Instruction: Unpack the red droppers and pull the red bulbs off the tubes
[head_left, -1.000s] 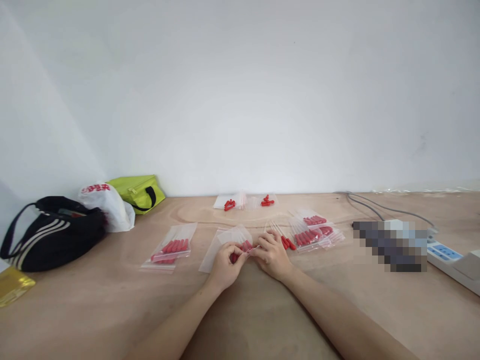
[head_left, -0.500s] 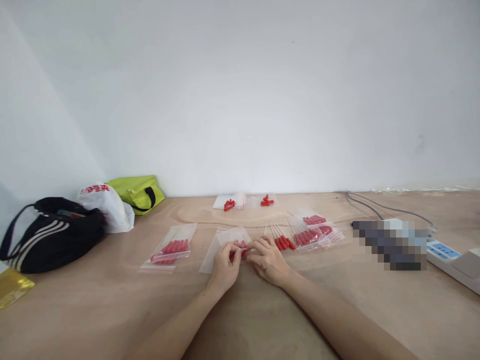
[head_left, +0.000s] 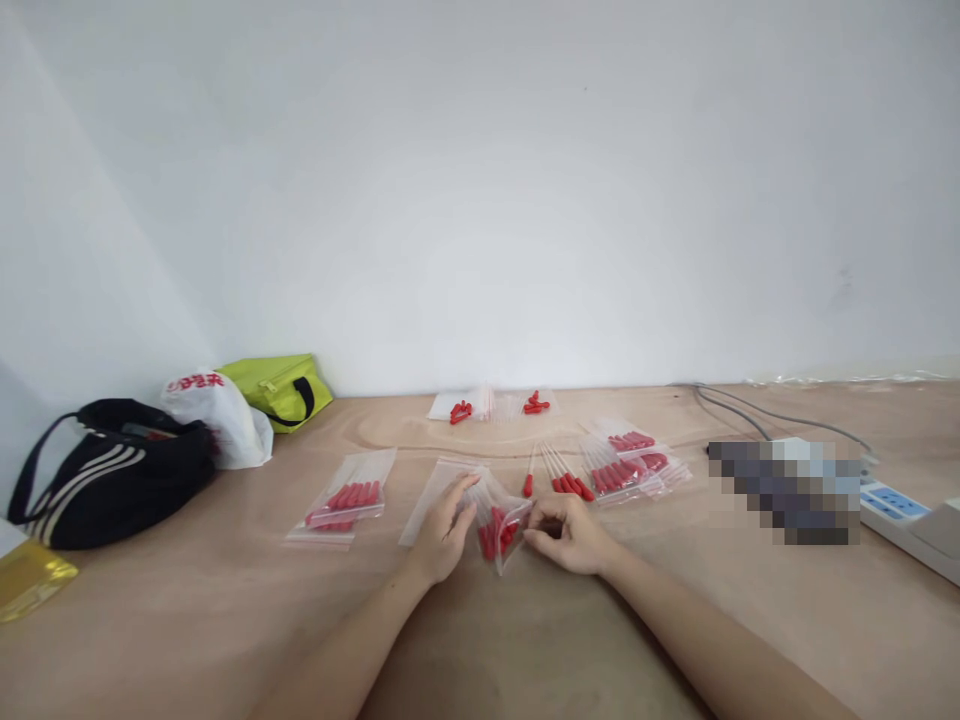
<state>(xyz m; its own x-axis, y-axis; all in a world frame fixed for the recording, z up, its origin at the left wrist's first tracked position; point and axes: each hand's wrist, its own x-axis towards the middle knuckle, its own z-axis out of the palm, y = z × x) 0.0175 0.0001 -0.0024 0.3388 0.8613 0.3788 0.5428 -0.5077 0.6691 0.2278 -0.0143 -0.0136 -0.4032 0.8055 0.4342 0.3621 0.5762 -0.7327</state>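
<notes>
A clear zip bag [head_left: 512, 547] in the middle holds several droppers with red bulbs [head_left: 495, 532], and its mouth on the near side gapes. My right hand [head_left: 570, 535] pinches the right edge of this bag between thumb and fingers. On the other side, my left hand [head_left: 446, 530] has its thumb and fingers apart, close against the bag's left side; whether it touches is hard to tell. A flat zip bag [head_left: 426, 500] lies partly under the left hand. Just beyond my right hand lie a single dropper [head_left: 528, 485] and a row of loose droppers [head_left: 571, 485].
Filled bags lie left [head_left: 352, 497] and right [head_left: 622, 470]. Near the wall are red bulbs [head_left: 460, 411] and glass tubes [head_left: 510, 405]. A black bag [head_left: 112, 475], white plastic bag [head_left: 225, 425] and green bag [head_left: 281, 390] stand left; a power strip [head_left: 896, 505] lies right.
The filled bag has come nearer and its mouth has opened. My left hand has spread its fingers; my right hand has shifted right and nearer, uncovering the single dropper.
</notes>
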